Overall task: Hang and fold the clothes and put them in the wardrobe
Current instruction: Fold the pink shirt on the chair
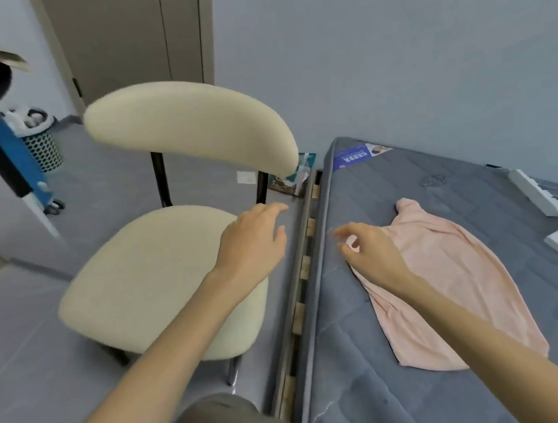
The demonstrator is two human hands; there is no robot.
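The pink garment (457,282) lies spread flat on the grey mattress (405,177), its narrow end pointing towards the wall, nothing folded over yet. So I'd say the folding step is only beginning for this piece.

The right hand (371,253) hangs over the garment's near-left edge, fingers loosely curled, thumb and forefinger close together. A bit of pink shows between them, but from here I cannot tell whether they pinch the cloth or merely hover above it.

The left hand (251,240) is out over the right edge of the cream chair (154,279), beside the bed. Its fingers are fairly straight and slightly spread, and it holds nothing.

To my eye, the next move needs both hands on the cloth. The left must come across from the chair to the garment's edge, each hand taking a side so the fabric can be folded evenly. A white power strip (537,196) lies at the far side of the mattress, well apart from the garment.
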